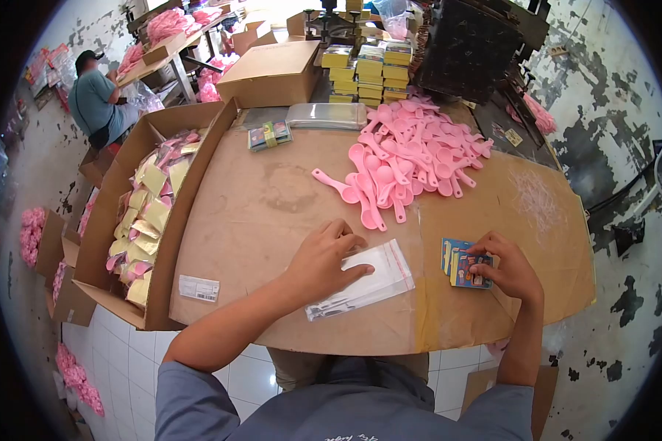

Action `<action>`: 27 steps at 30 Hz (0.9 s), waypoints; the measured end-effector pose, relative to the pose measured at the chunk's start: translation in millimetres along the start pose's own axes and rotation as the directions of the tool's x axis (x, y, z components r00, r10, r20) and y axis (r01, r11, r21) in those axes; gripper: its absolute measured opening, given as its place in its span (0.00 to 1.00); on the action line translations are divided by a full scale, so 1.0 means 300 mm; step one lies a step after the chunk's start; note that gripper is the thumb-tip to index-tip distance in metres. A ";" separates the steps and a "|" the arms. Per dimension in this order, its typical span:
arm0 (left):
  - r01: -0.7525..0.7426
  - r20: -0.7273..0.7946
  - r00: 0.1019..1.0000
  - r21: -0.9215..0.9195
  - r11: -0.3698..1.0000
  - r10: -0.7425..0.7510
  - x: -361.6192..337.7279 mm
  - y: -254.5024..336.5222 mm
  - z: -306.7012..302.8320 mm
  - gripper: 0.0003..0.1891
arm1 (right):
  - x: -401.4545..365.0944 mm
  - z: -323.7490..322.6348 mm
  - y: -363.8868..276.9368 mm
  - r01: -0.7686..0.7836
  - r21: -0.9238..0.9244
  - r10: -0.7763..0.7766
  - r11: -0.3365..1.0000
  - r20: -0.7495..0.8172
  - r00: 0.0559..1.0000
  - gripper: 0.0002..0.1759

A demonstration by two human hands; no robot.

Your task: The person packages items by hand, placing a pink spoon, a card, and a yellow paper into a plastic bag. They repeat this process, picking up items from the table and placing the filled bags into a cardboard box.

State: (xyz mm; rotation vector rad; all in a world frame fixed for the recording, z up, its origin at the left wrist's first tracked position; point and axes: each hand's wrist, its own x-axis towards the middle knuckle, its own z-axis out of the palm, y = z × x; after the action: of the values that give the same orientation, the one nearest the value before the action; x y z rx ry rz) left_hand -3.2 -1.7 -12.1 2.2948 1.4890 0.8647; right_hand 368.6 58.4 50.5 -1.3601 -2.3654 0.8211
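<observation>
My left hand [327,261] rests over a flat stack of clear plastic bags [379,275] at the table's front. Its thumb is stretched out across the bags, and the other fingers are bent but apart. To the right, my right hand [511,268] has thumb and fingertips on a small pile of blue printed cards [457,264], which are fanned out with yellow edges showing. The fingers partly cover the top card. Beyond both hands lies a large heap of pink plastic spoons [412,151].
An open carton [154,305] of packed pouches stands at the left. Behind are a banded card bundle [268,137], a stack of clear bags [326,115], a closed box [268,73] and card stacks [371,70]. A label [198,288] lies front left. Another person [95,99] sits far left.
</observation>
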 end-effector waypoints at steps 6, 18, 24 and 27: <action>0.144 0.060 0.989 -0.183 0.972 -0.135 0.007 -0.013 0.008 0.16 | 0.018 0.000 0.046 0.037 0.049 -0.032 0.998 -0.097 0.995 0.11; 0.403 0.367 0.915 -0.855 0.325 -0.170 0.030 0.011 -0.081 0.13 | 0.106 0.051 -0.201 0.284 0.123 -0.268 0.951 -0.129 0.955 0.08; 0.406 0.343 0.913 -0.825 0.393 -0.222 0.024 0.028 -0.061 0.16 | 0.209 0.152 -0.283 0.295 0.431 -0.215 0.852 -0.226 0.950 0.10; 0.399 0.325 0.914 -0.821 0.407 -0.242 0.026 0.043 -0.069 0.19 | 0.215 0.155 -0.313 0.350 0.350 -0.299 0.869 -0.194 0.934 0.10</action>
State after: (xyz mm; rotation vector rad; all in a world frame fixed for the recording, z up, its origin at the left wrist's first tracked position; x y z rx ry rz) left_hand -4.2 -2.2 13.5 1.1917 0.9658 0.9773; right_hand 246.8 61.6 68.5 -0.8045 -2.1055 0.9849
